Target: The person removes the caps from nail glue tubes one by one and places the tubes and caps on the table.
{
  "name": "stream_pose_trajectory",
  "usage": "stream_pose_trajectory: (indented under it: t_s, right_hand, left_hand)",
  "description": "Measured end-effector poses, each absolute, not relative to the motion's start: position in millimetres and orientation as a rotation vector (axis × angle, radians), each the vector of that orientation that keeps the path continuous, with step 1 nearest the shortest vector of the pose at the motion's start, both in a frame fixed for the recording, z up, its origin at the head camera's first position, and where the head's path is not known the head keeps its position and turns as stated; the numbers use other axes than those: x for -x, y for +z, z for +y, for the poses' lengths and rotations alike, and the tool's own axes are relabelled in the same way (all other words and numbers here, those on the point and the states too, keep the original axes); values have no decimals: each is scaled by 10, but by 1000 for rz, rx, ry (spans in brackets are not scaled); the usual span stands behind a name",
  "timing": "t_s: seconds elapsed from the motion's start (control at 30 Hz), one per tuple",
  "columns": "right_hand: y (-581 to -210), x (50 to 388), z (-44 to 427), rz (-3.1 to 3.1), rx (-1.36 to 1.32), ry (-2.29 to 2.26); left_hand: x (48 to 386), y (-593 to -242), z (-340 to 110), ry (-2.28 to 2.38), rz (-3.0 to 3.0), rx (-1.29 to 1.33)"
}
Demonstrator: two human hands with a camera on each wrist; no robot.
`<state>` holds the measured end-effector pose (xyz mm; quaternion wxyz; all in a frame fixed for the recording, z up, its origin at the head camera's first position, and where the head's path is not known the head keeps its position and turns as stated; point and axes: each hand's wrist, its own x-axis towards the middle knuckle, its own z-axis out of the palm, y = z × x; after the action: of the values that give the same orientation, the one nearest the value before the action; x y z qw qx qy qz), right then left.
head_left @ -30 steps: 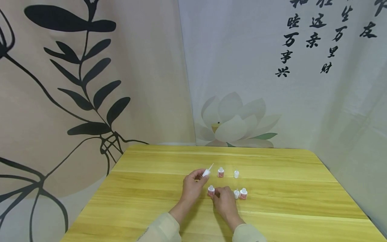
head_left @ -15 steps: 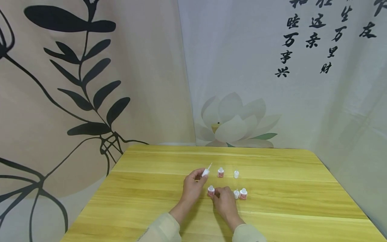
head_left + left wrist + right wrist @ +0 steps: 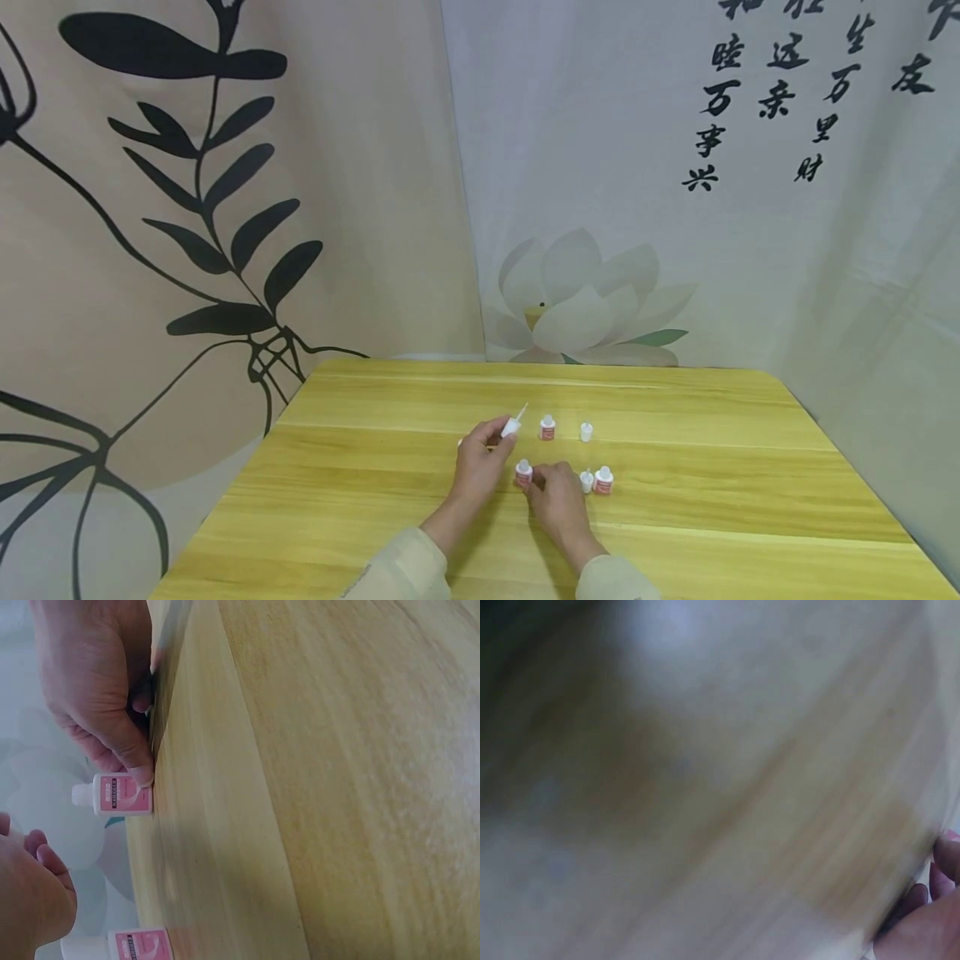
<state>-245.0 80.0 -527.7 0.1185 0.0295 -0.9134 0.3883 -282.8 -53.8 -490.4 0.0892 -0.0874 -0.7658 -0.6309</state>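
My left hand (image 3: 478,458) pinches a white brush cap (image 3: 511,427) above the table, its thin applicator pointing up and away. Below it, my right hand (image 3: 558,500) holds a small open bottle (image 3: 523,474) upright on the wood between thumb and fingers. That bottle's pink label (image 3: 124,793) and bare white neck show in the left wrist view. There, fingers of the left hand (image 3: 34,892) appear at the lower left, with the cap mostly hidden. Only the right hand's fingertips (image 3: 915,930) enter the right wrist view, which is blurred.
Behind the hands stand another open bottle (image 3: 547,428) and a loose white cap (image 3: 587,432). Right of my right hand, a white cap (image 3: 587,482) sits beside an uncapped bottle (image 3: 603,481). A further pink-labelled bottle (image 3: 142,945) shows low in the left wrist view.
The left hand and its brush cap have shifted very slightly. A speck of white now shows past the left hand's outer side. The right hand and its bottle stay put.
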Motion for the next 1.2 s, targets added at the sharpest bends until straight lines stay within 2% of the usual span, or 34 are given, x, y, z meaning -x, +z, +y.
stream_pose_trajectory:
  t_s: [1.2]
  right_hand:
    - [-5292, 2475, 801, -2676, -79, 1167]
  left_hand:
    - [2787, -4802, -514, -1960, -2233, 178]
